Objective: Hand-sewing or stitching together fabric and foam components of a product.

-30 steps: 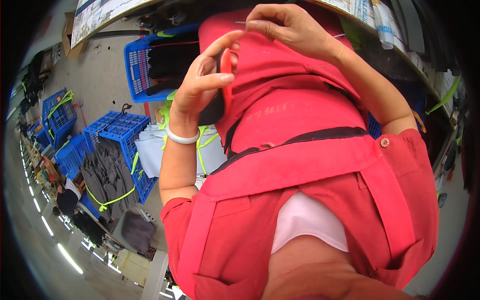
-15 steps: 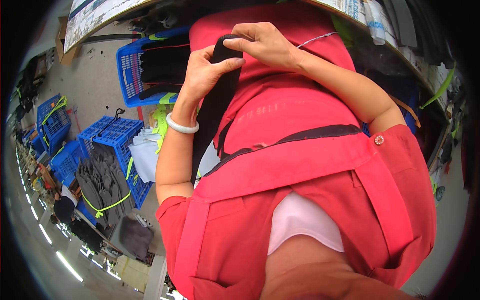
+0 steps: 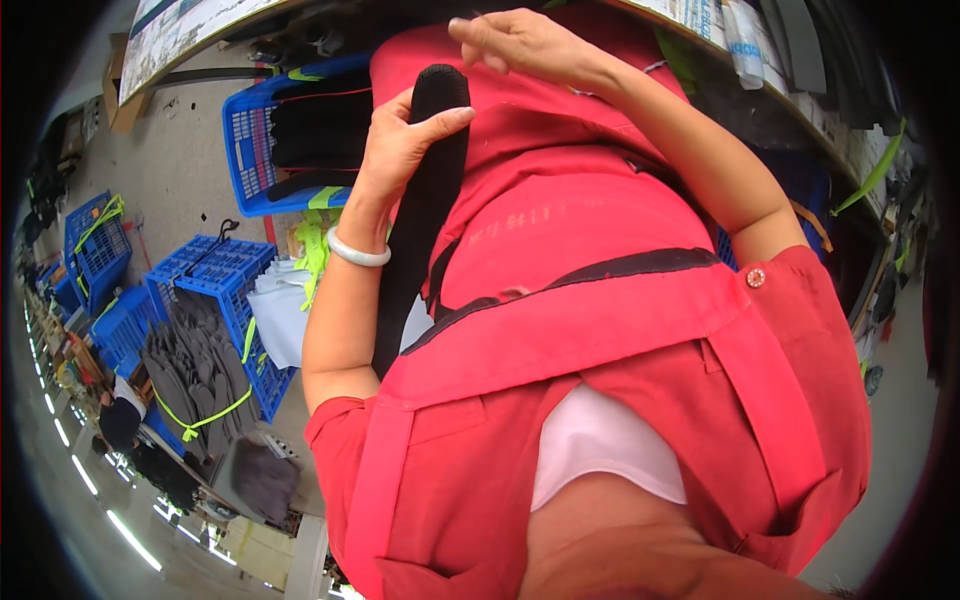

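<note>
Blue crates (image 3: 205, 262) stand on grey floor (image 3: 185, 165) in the head view. The left hand (image 3: 392, 150) pinches a black strip (image 3: 430, 190), rounded end up, before the red apron (image 3: 590, 235); the right hand (image 3: 530, 45) hovers near, its grip unclear.

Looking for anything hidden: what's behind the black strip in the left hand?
Behind the black strip, the red apron and pale material show past its right edge. The fingertips of the left hand and anything else directly behind are covered.
</note>
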Demonstrator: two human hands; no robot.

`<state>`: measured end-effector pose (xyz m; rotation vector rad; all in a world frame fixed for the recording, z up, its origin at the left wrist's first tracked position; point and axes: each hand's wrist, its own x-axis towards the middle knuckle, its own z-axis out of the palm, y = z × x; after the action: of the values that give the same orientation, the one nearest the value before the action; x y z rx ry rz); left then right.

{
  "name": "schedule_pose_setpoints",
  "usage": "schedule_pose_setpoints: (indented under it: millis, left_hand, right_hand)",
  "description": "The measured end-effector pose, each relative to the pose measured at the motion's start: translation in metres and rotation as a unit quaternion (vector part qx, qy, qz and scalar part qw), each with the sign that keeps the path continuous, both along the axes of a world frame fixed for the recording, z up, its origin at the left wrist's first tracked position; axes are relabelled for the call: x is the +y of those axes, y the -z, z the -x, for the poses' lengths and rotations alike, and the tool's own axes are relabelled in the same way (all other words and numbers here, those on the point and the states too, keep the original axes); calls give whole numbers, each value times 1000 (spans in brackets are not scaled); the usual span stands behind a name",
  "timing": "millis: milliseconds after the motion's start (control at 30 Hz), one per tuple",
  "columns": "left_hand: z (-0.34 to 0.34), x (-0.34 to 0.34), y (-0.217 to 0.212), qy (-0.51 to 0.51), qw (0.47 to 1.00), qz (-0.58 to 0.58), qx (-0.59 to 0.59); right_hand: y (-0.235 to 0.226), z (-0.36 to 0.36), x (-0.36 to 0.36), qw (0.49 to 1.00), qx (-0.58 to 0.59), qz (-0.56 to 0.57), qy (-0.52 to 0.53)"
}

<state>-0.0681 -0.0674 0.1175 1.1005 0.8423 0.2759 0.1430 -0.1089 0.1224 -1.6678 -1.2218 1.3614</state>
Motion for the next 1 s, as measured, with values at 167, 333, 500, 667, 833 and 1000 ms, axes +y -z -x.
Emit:
schedule_pose_setpoints:
  millis: [167, 333, 500, 667, 833, 1000]
  left_hand:
    - [0, 5, 8, 54, 998, -12, 0]
    - [1, 8, 1, 43, 996, 66, -28]
    - [5, 17, -9, -1, 992, 16, -127]
    - [7, 17, -13, -2, 993, 7, -121]
    - [7, 14, -15, 5, 992, 8, -125]
    - [9, 12, -16, -4, 991, 23, -132]
  right_hand:
    - [0, 22, -17, 983, -70, -154, -64]
    - [-11, 3, -9, 991, -40, -19, -126]
    - [-29, 2, -26, 981, -116, -124, -91]
    - [-41, 20, -38, 988, -32, -137, -70]
    - [-40, 24, -37, 985, -36, -156, -56]
    - [-43, 24, -40, 988, -42, -124, -76]
